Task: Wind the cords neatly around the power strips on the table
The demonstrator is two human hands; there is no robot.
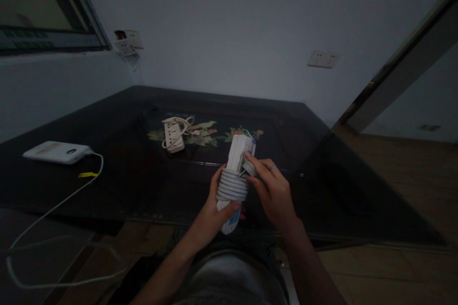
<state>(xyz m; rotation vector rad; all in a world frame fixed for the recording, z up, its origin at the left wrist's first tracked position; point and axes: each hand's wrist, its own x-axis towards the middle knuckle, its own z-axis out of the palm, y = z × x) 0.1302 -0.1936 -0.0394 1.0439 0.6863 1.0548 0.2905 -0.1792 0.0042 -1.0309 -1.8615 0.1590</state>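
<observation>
Power strip [239,150], 1: held over near edge of table [125,186], clasped around coiled cord [232,186] by left hand [212,214]; plug [249,167] pinched by right hand [275,188]. Judged light, stiff; best gripped mid-coil.

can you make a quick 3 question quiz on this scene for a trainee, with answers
1. Which hand holds the plug?
2. True or false: the socket strip lying on the table is touched by neither hand.
3. What is wound around the white power strip that is being held?
A) a yellow tag
B) a coiled grey cord
C) a cloth

Key:
1. The right hand; the left hand grips the white power strip and its coils.
2. True.
3. B
</observation>
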